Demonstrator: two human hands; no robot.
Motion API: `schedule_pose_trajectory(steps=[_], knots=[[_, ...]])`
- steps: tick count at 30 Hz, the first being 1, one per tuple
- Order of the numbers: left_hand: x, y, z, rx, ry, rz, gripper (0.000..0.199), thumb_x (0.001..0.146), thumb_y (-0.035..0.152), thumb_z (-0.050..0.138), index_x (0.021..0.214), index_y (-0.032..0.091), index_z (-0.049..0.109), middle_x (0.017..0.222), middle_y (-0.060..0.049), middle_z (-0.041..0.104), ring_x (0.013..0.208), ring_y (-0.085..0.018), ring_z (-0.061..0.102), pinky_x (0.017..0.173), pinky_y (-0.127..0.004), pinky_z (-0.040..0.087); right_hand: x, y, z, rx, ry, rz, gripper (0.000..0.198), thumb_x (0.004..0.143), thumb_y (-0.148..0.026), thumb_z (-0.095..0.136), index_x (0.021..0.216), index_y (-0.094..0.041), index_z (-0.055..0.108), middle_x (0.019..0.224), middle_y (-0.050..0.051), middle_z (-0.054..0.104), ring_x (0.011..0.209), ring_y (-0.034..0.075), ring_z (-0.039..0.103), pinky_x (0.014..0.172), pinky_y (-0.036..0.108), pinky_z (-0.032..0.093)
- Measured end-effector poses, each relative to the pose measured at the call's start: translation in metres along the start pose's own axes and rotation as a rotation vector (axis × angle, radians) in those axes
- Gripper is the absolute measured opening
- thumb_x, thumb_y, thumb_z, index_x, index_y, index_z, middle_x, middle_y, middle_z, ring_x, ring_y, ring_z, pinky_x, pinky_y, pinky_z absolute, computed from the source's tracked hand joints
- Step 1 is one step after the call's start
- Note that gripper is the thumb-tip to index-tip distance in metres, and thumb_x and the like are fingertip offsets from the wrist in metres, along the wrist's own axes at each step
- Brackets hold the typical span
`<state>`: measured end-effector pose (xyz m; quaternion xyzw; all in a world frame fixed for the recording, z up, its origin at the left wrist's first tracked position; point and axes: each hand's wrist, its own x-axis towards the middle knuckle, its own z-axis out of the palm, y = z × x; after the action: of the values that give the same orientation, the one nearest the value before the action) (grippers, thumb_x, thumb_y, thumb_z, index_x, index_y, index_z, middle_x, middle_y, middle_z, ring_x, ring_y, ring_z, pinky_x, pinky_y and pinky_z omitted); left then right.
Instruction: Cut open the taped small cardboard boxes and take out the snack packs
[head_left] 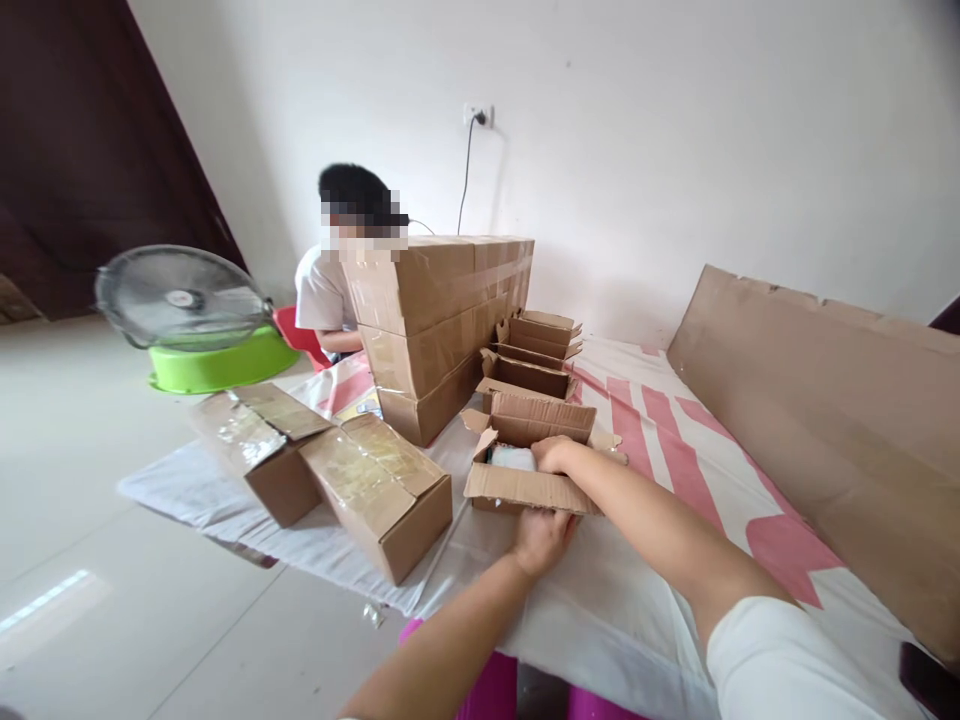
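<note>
An open cardboard box point(534, 490) stands in front of me on the cloth-covered table, its flaps folded outward. My left hand point(545, 540) grips its near side, just below the front flap, with some fingers hidden by the cardboard. Over the far right rim reaches my right hand point(553, 455), its fingers down inside the box and mostly out of sight. Beside those fingers lies a soft-looking white item point(513, 458) in the box; its kind cannot be made out. Behind this box, more open boxes point(529, 375) stand in a row.
Taped boxes point(450, 340) form a stacked wall at the back left. Two closed boxes point(375, 480) sit near the table's left edge. A large cardboard sheet point(810, 400) stands at the right. Another person point(330, 290) sits behind the stack. A fan point(180, 298) is at left.
</note>
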<state>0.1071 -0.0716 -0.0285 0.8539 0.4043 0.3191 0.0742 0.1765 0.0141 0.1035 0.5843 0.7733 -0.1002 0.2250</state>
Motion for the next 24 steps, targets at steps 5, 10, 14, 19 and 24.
schedule_pose_trajectory(steps=[5,10,14,19,24], knots=[[-0.009,-0.011,0.008,-0.008,0.065,0.015,0.023,0.089,0.03,0.052,0.097,0.02,0.072,0.087,-0.011,0.074,0.082,-0.029,0.07,0.077,-0.043,0.057,-0.017,-0.003,-0.007,0.017,0.15,-0.051,0.037,0.075,-0.036,0.075,0.105,-0.016,0.067,0.108,0.013,0.071,0.103,0.028,0.067,0.085,0.037,0.052],[-0.005,-0.018,0.011,-0.06,0.131,-0.02,0.024,0.087,0.031,0.056,0.103,0.021,0.069,0.091,-0.011,0.074,0.084,-0.029,0.07,0.077,-0.043,0.057,-0.048,0.008,-0.032,0.114,0.403,-0.061,0.057,0.056,-0.046,0.083,0.103,-0.021,0.066,0.102,0.01,0.074,0.095,0.03,0.069,0.076,0.033,0.051],[-0.008,-0.019,0.007,-0.138,0.142,-0.079,0.017,0.085,0.031,0.055,0.095,0.021,0.066,0.072,-0.004,0.071,0.065,-0.02,0.068,0.063,-0.03,0.054,-0.086,0.03,-0.041,0.328,0.632,-0.023,0.059,0.066,-0.054,0.073,0.114,-0.021,0.06,0.109,0.007,0.071,0.093,0.023,0.067,0.071,0.029,0.05],[-0.012,-0.022,-0.008,-0.225,0.256,-0.3,0.028,0.091,0.038,0.044,0.109,0.019,0.053,0.069,0.0,0.065,0.06,-0.015,0.065,0.056,-0.025,0.048,-0.16,0.063,-0.012,0.809,1.043,-0.08,0.058,0.066,-0.048,0.075,0.115,-0.019,0.061,0.102,0.005,0.07,0.088,0.022,0.064,0.069,0.028,0.049],[-0.01,-0.032,-0.02,-0.238,0.35,-0.54,0.032,0.089,0.048,0.047,0.103,0.019,0.045,0.065,0.001,0.059,0.059,-0.02,0.064,0.055,-0.029,0.043,-0.231,0.077,0.057,0.851,0.992,0.085,0.05,0.064,-0.044,0.075,0.105,-0.019,0.063,0.083,0.002,0.068,0.071,0.02,0.061,0.057,0.027,0.048]])
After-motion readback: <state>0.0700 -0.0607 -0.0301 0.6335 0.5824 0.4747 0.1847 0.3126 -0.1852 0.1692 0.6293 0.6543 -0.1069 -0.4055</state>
